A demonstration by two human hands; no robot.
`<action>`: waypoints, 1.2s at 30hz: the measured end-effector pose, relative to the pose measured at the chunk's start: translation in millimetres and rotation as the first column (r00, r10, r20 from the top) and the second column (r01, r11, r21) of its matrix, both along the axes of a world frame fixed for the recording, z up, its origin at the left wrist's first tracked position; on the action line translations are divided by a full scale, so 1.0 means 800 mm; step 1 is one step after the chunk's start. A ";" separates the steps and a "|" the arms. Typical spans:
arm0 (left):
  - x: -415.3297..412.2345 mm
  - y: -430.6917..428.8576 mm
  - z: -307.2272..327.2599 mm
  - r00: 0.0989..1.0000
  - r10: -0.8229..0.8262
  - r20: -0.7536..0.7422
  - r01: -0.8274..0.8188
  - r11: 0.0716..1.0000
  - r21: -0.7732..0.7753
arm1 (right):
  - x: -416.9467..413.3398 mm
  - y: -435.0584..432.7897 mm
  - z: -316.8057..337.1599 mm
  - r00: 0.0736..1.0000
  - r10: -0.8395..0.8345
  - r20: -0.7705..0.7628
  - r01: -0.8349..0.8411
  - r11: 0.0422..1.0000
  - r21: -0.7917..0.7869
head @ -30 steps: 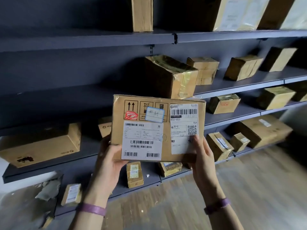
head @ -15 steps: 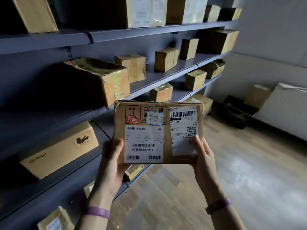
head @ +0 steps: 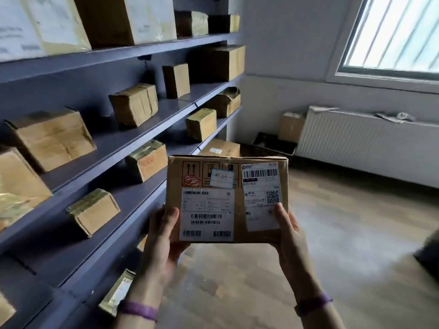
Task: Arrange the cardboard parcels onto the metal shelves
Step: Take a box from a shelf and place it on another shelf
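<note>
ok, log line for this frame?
phase: holding | left hand: grips parcel, lower-left corner | right hand: grips lower-right corner | parcel: not yet on shelves

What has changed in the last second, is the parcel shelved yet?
The person turned right: the view swung along the metal shelves toward the room's far end, so the window and radiator now show. Nothing was taken or released. The left hand and right hand still grip the labelled parcel by its lower corners, labels facing the camera, not yet shelved.

Left hand point(head: 164, 236), right hand point(head: 288, 233), thumbs upward.
</note>
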State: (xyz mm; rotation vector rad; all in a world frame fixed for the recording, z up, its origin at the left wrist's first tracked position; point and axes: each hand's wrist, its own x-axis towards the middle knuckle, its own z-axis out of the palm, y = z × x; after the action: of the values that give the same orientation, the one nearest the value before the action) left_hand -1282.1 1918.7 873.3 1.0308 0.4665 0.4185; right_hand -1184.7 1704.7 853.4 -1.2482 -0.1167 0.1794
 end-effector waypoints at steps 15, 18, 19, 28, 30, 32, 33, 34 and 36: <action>0.352 -0.054 -0.018 0.986 -0.158 -0.051 0.156 0.987 -0.044 | 0.306 -0.072 -0.022 0.987 -0.146 -0.064 0.148 0.989 0.016; 0.425 -0.049 -0.027 0.977 -0.189 -0.094 0.185 0.981 -0.059 | 0.367 -0.071 -0.031 0.979 -0.187 -0.082 0.189 0.982 0.007; 0.451 -0.046 -0.029 0.974 -0.196 -0.111 0.190 0.980 -0.061 | 0.390 -0.069 -0.033 0.976 -0.200 -0.084 0.201 0.980 0.003; 0.723 0.000 -0.053 0.949 -0.294 -0.114 0.281 0.953 -0.117 | 0.629 -0.027 -0.040 0.958 -0.272 -0.095 0.267 0.962 -0.060; 0.779 0.011 -0.051 0.946 -0.298 -0.128 0.282 0.950 -0.133 | 0.681 -0.019 -0.033 0.956 -0.279 -0.088 0.273 0.959 -0.077; 0.830 0.018 -0.052 0.939 -0.313 -0.144 0.293 0.945 -0.143 | 0.726 -0.012 -0.030 0.951 -0.294 -0.096 0.287 0.954 -0.084; 0.853 0.021 -0.052 0.933 -0.327 -0.154 0.305 0.941 -0.147 | 0.746 -0.009 -0.030 0.947 -0.303 -0.103 0.295 0.952 -0.080; 0.875 0.023 -0.052 0.925 -0.341 -0.165 0.318 0.936 -0.150 | 0.766 -0.007 -0.031 0.944 -0.310 -0.110 0.303 0.950 -0.076; 0.921 0.026 -0.052 0.911 -0.370 -0.183 0.348 0.927 -0.141 | 0.806 -0.005 -0.036 0.932 -0.336 -0.133 0.329 0.941 -0.074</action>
State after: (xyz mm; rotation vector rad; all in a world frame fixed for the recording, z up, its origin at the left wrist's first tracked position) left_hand -545.7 1939.5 831.6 1.0356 0.4664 -0.0455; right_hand -540.0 1700.6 824.7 -1.2822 0.2260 -0.0231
